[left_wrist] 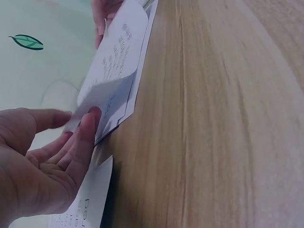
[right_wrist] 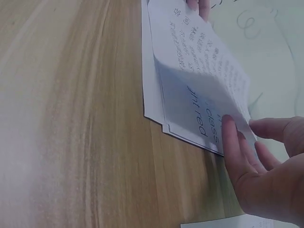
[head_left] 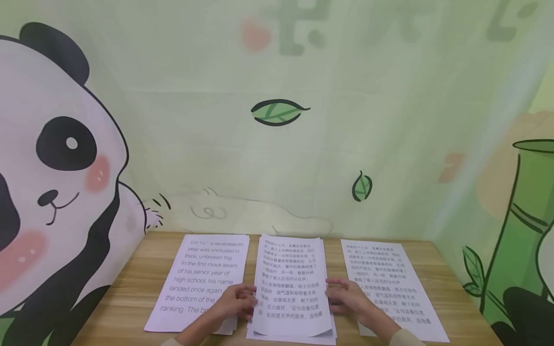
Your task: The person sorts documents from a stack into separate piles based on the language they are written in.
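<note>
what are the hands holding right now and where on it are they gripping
Both hold the top sheet of the middle stack, lifted and bowed. The left hand pinches its left edge, the right hand its right edge, both near the bottom half.

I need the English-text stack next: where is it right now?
In the head view the English-text stack lies at the left of the wooden table, beside the middle stack, with the left hand resting over its lower right corner.
</note>
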Demonstrator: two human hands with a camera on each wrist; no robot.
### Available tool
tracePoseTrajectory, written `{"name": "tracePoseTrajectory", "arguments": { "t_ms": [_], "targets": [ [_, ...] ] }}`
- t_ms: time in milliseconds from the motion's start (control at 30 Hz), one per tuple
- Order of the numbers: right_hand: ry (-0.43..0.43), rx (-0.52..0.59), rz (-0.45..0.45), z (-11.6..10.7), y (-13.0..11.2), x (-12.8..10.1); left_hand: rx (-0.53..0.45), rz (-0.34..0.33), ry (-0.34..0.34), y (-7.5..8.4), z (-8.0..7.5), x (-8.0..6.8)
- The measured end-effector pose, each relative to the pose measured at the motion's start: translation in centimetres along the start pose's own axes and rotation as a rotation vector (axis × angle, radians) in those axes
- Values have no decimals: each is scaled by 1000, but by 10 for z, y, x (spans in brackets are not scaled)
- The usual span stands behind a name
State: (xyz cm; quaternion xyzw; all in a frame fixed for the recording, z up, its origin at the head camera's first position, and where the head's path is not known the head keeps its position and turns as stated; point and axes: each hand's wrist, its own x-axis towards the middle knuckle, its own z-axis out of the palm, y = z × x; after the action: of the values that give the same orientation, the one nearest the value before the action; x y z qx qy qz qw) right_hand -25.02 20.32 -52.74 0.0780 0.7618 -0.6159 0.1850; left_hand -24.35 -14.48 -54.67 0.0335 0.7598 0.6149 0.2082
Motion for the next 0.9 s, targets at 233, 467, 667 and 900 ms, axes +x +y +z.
{"name": "tracePoseTrajectory", "arguments": {
  "t_ms": [233,467,667,900],
  "targets": [
    [20,-8,16,2,4,2,-8,-41,-10,0,1,-2],
    [16,-80,40,1,3,1,-31,-65,-22,2,1,-4],
    [44,-97,44,-4,3,0,-38,-45,-12,5,3,-5],
    [71,-121,57,-12,4,-5,-65,7,-11,2,11,-3]
  ]
}}
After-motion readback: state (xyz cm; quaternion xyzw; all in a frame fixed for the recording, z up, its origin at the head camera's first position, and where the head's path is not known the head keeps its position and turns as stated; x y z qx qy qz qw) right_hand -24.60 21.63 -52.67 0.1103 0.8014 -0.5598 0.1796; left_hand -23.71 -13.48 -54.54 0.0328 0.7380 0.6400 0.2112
